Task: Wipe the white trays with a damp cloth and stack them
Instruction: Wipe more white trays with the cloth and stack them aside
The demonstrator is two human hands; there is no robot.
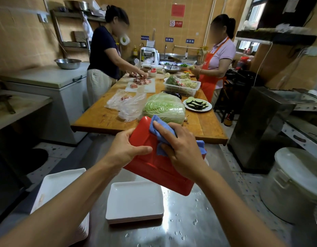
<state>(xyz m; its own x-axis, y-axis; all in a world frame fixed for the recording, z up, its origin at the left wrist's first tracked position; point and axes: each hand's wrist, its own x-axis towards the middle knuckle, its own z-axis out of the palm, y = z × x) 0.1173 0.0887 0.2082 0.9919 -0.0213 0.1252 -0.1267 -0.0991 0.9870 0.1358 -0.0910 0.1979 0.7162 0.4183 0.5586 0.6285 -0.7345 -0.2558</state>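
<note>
The left hand [126, 148] is gripping the red tray [154, 163] by its left edge, thumb curled over the face, holding it tilted in the air above the steel counter [189, 220]. The right hand [180, 148] is pressing a blue cloth [158, 128] flat against the tray's face, fingers mostly straight, though how the thumb is lying is hard to tell. Below the grip, two white stacks [134, 202] are sitting on the counter, the other stack [54, 184] partly hidden by the left forearm.

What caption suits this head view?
Left hand holds a red tray while right hand wipes it with a blue cloth.
</note>
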